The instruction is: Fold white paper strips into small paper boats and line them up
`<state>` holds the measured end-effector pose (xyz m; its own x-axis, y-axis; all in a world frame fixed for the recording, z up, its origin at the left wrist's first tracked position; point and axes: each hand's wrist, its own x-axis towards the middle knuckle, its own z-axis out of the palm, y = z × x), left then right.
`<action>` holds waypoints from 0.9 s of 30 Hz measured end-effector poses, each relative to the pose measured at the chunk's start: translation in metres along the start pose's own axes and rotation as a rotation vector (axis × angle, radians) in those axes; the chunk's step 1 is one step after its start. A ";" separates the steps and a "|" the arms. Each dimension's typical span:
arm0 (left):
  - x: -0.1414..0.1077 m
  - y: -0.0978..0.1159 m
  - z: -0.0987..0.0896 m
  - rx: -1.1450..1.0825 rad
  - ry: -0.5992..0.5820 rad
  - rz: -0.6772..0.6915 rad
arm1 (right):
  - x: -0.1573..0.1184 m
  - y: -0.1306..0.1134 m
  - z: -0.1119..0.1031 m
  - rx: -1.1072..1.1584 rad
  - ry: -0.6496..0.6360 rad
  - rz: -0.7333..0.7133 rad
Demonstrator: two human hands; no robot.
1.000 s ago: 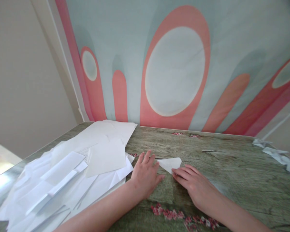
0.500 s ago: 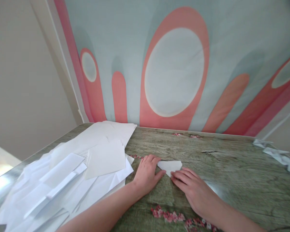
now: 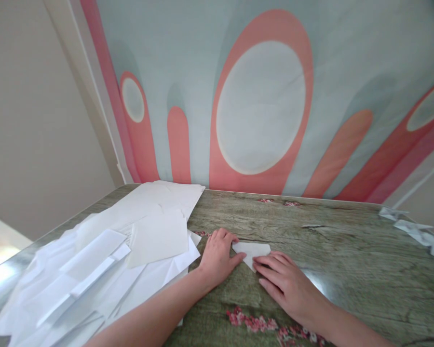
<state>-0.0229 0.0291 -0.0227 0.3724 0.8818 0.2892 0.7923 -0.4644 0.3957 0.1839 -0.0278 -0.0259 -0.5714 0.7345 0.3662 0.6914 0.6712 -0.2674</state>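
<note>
A small piece of folded white paper (image 3: 252, 249) lies on the wood-patterned table, wide at its far edge and narrowing to a point towards me. My left hand (image 3: 219, 255) holds its left side, fingers at the far left corner and thumb on the near left edge. From the right, my right hand (image 3: 284, 277) has its fingertips closed on the paper's right side and near point. Its thumb is tucked below the fingers. The fingers cover parts of both slanted sides.
A large spread pile of white paper sheets (image 3: 159, 238) covers the table's left side. Several folded paper pieces (image 3: 415, 231) sit in a row at the far right edge. The table (image 3: 347, 250) meets a pink and pale blue patterned backdrop (image 3: 195, 58).
The folded paper has shifted slightly left and towards me. My left hand has moved a little left and up, while the right fingers have slid lower along the paper's side.
</note>
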 end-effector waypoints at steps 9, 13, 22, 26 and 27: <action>0.001 -0.003 0.004 -0.028 0.005 0.001 | -0.001 0.026 -0.001 -0.001 0.070 0.138; 0.001 -0.004 0.006 -0.024 0.018 -0.015 | -0.001 0.034 0.002 -0.015 0.097 0.177; 0.001 -0.003 0.004 -0.048 0.008 -0.041 | 0.006 0.045 0.011 0.147 0.133 0.328; 0.002 -0.001 0.003 -0.061 -0.003 -0.050 | 0.009 0.049 0.011 0.231 0.149 0.374; 0.002 -0.001 0.002 -0.065 -0.009 -0.052 | 0.010 0.050 0.011 0.240 0.146 0.383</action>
<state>-0.0218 0.0318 -0.0241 0.3363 0.9055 0.2589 0.7775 -0.4220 0.4662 0.2077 0.0136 -0.0455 -0.2154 0.9232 0.3183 0.7087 0.3721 -0.5994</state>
